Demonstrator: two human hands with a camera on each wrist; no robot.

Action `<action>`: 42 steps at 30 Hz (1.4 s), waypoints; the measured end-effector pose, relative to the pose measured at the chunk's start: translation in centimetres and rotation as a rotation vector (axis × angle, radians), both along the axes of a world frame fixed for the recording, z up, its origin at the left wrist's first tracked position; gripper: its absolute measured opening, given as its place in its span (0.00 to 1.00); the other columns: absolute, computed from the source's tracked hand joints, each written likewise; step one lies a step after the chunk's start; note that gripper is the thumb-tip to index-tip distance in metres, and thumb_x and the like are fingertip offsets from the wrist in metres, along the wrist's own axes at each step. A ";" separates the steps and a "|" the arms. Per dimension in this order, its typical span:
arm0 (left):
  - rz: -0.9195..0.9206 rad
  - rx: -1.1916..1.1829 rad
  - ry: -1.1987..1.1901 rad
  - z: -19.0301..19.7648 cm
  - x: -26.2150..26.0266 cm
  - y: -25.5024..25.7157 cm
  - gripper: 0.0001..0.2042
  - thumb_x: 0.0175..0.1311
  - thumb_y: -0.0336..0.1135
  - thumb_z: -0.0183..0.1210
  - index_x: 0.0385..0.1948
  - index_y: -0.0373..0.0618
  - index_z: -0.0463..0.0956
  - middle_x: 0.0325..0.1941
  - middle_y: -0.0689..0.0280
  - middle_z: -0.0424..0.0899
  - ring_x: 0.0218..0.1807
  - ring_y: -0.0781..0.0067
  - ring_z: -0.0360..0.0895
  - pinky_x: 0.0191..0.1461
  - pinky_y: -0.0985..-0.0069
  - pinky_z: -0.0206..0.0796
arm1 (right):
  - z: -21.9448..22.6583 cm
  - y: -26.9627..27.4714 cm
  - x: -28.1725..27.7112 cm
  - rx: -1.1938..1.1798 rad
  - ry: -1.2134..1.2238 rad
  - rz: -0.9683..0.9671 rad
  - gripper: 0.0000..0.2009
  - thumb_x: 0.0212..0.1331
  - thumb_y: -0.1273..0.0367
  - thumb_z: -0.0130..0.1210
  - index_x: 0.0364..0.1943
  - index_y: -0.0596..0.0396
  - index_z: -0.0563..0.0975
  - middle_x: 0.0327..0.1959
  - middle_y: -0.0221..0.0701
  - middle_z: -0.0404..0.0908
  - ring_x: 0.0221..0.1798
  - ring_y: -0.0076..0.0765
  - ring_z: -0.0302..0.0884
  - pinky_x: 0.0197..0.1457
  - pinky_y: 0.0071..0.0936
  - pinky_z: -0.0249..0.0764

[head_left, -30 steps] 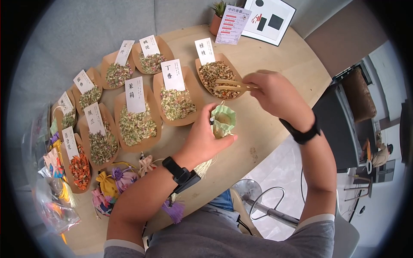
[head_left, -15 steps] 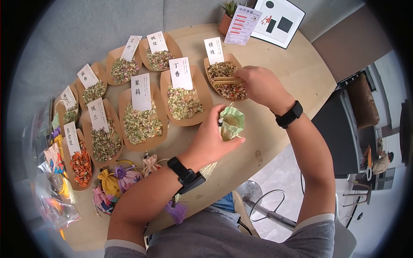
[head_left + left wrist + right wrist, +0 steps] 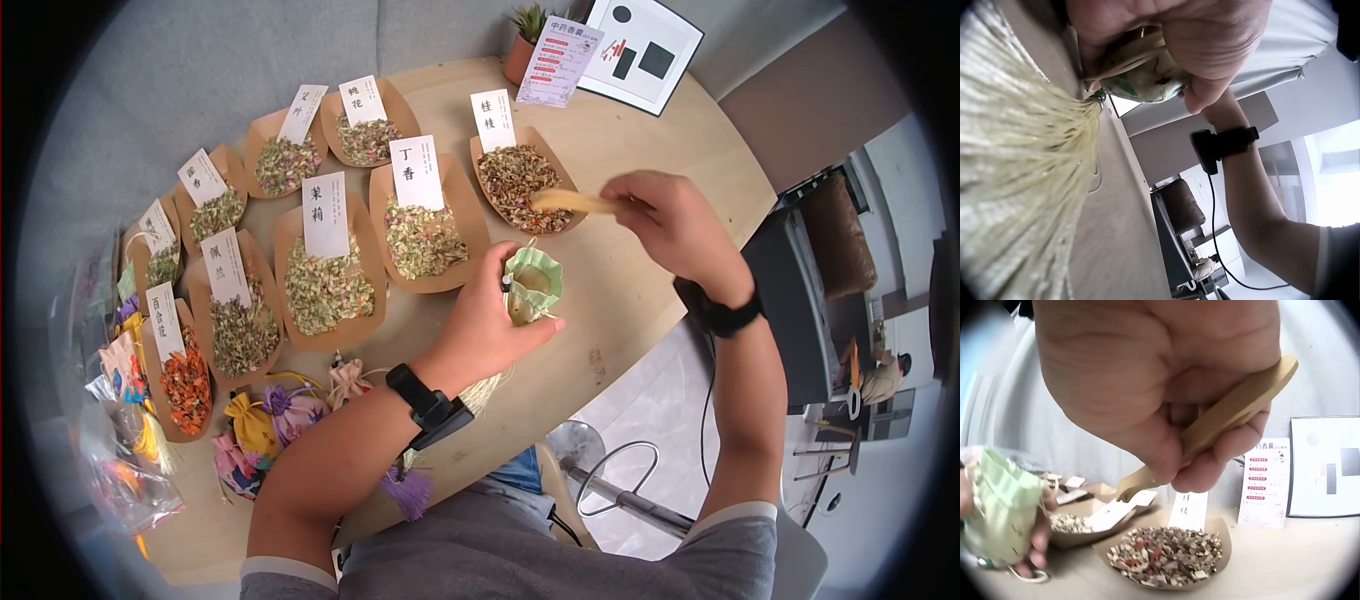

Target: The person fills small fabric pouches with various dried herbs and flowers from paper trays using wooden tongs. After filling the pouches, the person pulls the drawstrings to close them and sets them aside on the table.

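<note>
My left hand (image 3: 487, 325) holds a small light-green drawstring pouch (image 3: 533, 285) upright, its mouth spread at the top. From the pouch a pale yellow tassel (image 3: 1029, 150) hangs, large in the left wrist view. My right hand (image 3: 675, 225) pinches a pair of wooden tongs (image 3: 580, 202) between thumb and fingers. Their tips point left, over the near right edge of a paper tray (image 3: 560, 160) of brown chopped herbs (image 3: 1169, 553). Whatever the tips hold is too small to make out. The pouch (image 3: 1007, 512) is left of that tray in the right wrist view.
Several more labelled trays of dried herbs stand to the left, including one of orange petals (image 3: 186, 385). Finished-looking pouches (image 3: 255, 425) lie by my left forearm. A potted plant (image 3: 525, 45), a printed card (image 3: 560, 62) and a framed picture (image 3: 645, 50) are at the back.
My right hand lowered the tongs into the brown herbs, then raised them and drew back to the right. My left hand stays with the pouch in nearly the same place.
</note>
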State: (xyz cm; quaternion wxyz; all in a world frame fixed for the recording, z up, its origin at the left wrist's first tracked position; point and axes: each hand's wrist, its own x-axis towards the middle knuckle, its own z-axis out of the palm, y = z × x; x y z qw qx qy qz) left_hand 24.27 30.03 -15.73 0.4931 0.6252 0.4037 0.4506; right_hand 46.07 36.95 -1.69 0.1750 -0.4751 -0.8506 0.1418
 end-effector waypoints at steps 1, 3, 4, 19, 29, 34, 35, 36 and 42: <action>-0.004 -0.001 -0.001 0.0 0.0 0.0 0.41 0.53 0.37 0.75 0.65 0.37 0.58 0.57 0.57 0.75 0.58 0.69 0.75 0.62 0.69 0.69 | 0.9 -1.0 0.4 0.000 -0.002 0.001 0.10 0.55 0.79 0.57 0.41 0.60 0.82 0.37 0.45 0.85 0.38 0.52 0.82 0.44 0.39 0.77; 0.005 0.000 0.005 0.0 0.1 -0.1 0.41 0.53 0.37 0.75 0.65 0.37 0.58 0.57 0.57 0.75 0.58 0.69 0.75 0.62 0.69 0.69 | 2.2 -2.4 1.1 -0.299 0.054 0.029 0.11 0.55 0.79 0.58 0.43 0.61 0.82 0.36 0.46 0.84 0.36 0.51 0.82 0.43 0.37 0.77; 0.014 0.000 0.012 0.0 0.1 -0.1 0.41 0.53 0.37 0.75 0.65 0.37 0.57 0.57 0.57 0.75 0.58 0.69 0.75 0.62 0.69 0.69 | 2.3 -2.5 1.1 -0.297 0.053 0.026 0.11 0.55 0.79 0.58 0.43 0.61 0.82 0.36 0.46 0.84 0.36 0.51 0.82 0.43 0.37 0.77; -0.010 -0.015 -0.006 0.2 -0.1 0.0 0.40 0.53 0.36 0.75 0.65 0.38 0.58 0.58 0.57 0.74 0.58 0.69 0.74 0.62 0.68 0.69 | -6.5 4.5 -2.6 0.334 -0.374 0.036 0.07 0.51 0.78 0.57 0.35 0.58 0.80 0.35 0.41 0.82 0.38 0.53 0.82 0.44 0.42 0.79; -0.015 0.000 -0.001 -0.2 0.1 0.0 0.40 0.53 0.36 0.75 0.65 0.38 0.58 0.57 0.57 0.74 0.58 0.69 0.75 0.62 0.68 0.69 | -3.9 4.0 0.6 -0.086 -0.336 -0.288 0.10 0.63 0.73 0.52 0.41 0.63 0.83 0.36 0.48 0.84 0.40 0.56 0.81 0.46 0.45 0.75; -0.006 0.018 0.027 -0.1 0.0 -0.1 0.40 0.54 0.37 0.75 0.64 0.38 0.58 0.57 0.57 0.75 0.58 0.69 0.75 0.62 0.68 0.70 | -4.0 3.8 -0.3 -0.193 -0.248 -0.292 0.11 0.64 0.73 0.50 0.39 0.63 0.83 0.37 0.50 0.83 0.41 0.58 0.81 0.48 0.46 0.75; -0.006 0.017 0.027 -0.1 0.1 -0.1 0.40 0.54 0.37 0.75 0.64 0.38 0.58 0.57 0.57 0.75 0.58 0.69 0.75 0.62 0.68 0.70 | -4.0 3.8 -0.5 -0.201 -0.235 -0.270 0.11 0.64 0.73 0.50 0.40 0.62 0.83 0.37 0.51 0.83 0.41 0.58 0.81 0.48 0.46 0.75; -0.007 0.012 0.027 -0.1 0.1 -0.1 0.40 0.54 0.37 0.75 0.64 0.38 0.58 0.57 0.57 0.75 0.58 0.69 0.75 0.62 0.68 0.70 | -4.1 3.8 -0.6 -0.208 -0.221 -0.248 0.11 0.63 0.73 0.50 0.41 0.62 0.83 0.37 0.51 0.83 0.41 0.58 0.81 0.48 0.47 0.75; -0.012 0.008 0.007 -0.1 0.0 0.0 0.40 0.54 0.36 0.75 0.64 0.38 0.58 0.57 0.57 0.75 0.58 0.69 0.75 0.62 0.69 0.70 | -5.7 3.3 -1.3 0.029 -0.282 -0.080 0.10 0.61 0.74 0.52 0.42 0.59 0.83 0.35 0.48 0.84 0.41 0.57 0.81 0.47 0.49 0.76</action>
